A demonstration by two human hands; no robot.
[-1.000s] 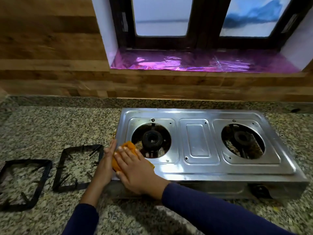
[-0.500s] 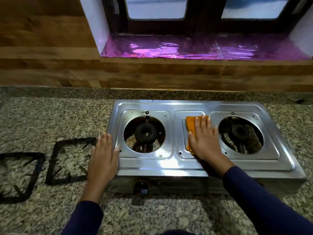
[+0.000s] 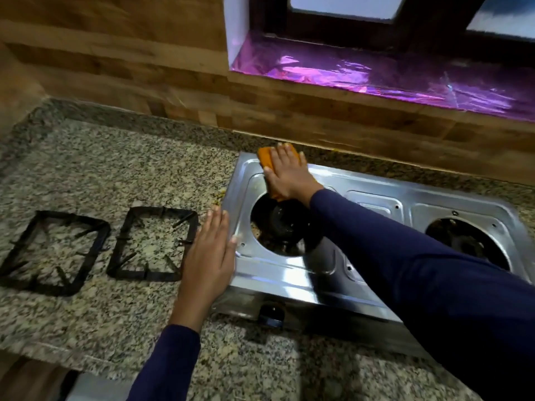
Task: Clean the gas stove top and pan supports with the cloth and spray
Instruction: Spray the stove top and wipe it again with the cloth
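Two black pan supports (image 3: 162,210) lie side by side on the speckled granite countertop (image 3: 115,169), left of the steel gas stove (image 3: 289,273). At the stove's far left corner, beyond the left burner (image 3: 282,224), the right hand (image 3: 289,175) presses an orange cloth (image 3: 265,157) under flat, straight fingers. The left hand (image 3: 208,256) rests flat against the stove's left edge, fingers extended, holding nothing. Wood-look wall panels (image 3: 115,68) and a purple-foiled window sill (image 3: 376,79) lie beyond.
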